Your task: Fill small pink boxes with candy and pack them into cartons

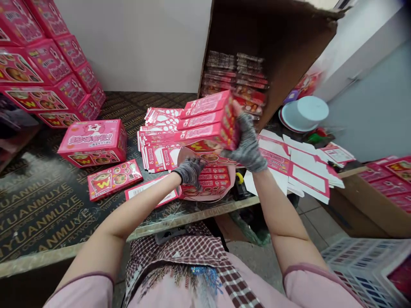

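Both hands wear grey fingerless gloves. My right hand [247, 143] is closed round the end of a group of three small pink boxes [205, 115], raised above the table and pressed side by side. Below them stands an open pink carton [221, 194] with a row of small pink boxes [213, 179] inside. My left hand [192, 171] grips the carton's near left side, with its fingers curled at the opening. Flattened pink packets or sleeves [157, 141] lie in stacks just behind the left hand. A single flat pink box [114, 179] rests to the left.
A closed pink carton [93, 141] stands at left, near a tall stack of similar cartons [48, 77]. A large cardboard box [289, 55] holds packed packets at the back. Unfolded cartons [295, 167] lie at right, near a light-blue basin [308, 113] and a yellow-black tape measure [240, 186].
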{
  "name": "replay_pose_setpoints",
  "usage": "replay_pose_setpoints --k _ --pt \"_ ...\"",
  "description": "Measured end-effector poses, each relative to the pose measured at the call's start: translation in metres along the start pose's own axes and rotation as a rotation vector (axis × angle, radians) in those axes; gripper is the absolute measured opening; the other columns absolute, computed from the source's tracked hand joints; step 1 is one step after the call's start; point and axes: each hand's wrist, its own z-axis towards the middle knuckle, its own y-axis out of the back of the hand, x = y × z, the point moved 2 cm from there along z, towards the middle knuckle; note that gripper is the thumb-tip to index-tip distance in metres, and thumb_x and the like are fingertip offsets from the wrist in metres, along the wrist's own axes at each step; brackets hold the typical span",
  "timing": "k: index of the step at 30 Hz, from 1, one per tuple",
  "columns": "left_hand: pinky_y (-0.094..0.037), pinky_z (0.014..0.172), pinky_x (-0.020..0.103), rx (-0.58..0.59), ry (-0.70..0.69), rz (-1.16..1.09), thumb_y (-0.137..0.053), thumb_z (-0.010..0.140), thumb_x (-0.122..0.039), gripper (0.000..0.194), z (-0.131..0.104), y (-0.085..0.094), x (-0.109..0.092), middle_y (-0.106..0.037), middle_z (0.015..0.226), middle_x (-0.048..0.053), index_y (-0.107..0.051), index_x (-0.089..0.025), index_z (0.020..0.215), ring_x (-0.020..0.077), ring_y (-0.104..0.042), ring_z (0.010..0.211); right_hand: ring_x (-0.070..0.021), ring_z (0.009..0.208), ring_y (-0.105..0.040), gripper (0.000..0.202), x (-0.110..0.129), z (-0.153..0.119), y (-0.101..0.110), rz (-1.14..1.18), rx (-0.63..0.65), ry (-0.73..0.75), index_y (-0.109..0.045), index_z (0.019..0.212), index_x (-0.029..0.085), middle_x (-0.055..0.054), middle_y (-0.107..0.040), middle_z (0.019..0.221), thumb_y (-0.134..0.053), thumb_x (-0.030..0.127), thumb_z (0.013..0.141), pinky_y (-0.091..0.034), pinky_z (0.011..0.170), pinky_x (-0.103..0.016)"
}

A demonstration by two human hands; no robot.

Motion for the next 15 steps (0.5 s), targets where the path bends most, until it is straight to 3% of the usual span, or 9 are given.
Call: replay_pose_setpoints --k 3,9,12,15 --pt "-0.041 0.112 0.063 0.139 0.013 0.174 -0.092 0.057 -0.042 0.124 0.002 -0.009 -0.012 -0.042 0.155 0.034 -0.034 -0.011 0.162 0.0508 -0.052 0.134 -0.0372 0.124 -0.052 0.104 -0.008 0.002 -0.012 0.029 -0.082 0.018 -0.031 0.162 0.018 -0.018 -0.048 0.136 -0.059 0.075 0.08 -0.043 0.112 -0.057" --pt "-0.052 0.103 0.057 0.17 0.02 0.104 -0.083 0.062 -0.067 0.122 -0.038 -0.034 -0.015 -0.05 0.147 0.035 -0.039 -0.007 0.159 0.0498 -0.06 0.125 -0.0353 0.129 -0.049 0.097 -0.003 -0.023 -0.035 0.14 -0.019 0.07 -0.031 0.161 0.016 -0.02 -0.046 0.14 -0.06 0.068 0.084 -0.042 0.114 -0.052" --pt "-0.052 0.105 0.055 0.164 0.012 0.045 -0.077 0.072 -0.069 0.105 -0.059 -0.043 -0.015 -0.052 0.147 0.033 -0.047 -0.008 0.153 0.0464 -0.059 0.129 -0.0376 0.126 -0.049 0.097 0.008 -0.031 -0.042 0.079 0.013 0.128 -0.037 0.159 0.016 -0.02 -0.046 0.137 -0.063 0.065 0.08 -0.04 0.113 -0.054" --pt "-0.051 0.108 0.049 0.015 -0.052 0.01 -0.071 0.084 -0.058 0.071 -0.085 -0.039 -0.003 -0.059 0.143 0.027 -0.063 -0.011 0.136 0.0395 -0.06 0.13 -0.0372 0.119 -0.051 0.091 0.013 -0.038 -0.047 -0.021 0.104 0.145 -0.042 0.159 0.021 -0.017 -0.047 0.131 -0.064 0.061 0.08 -0.041 0.108 -0.056"
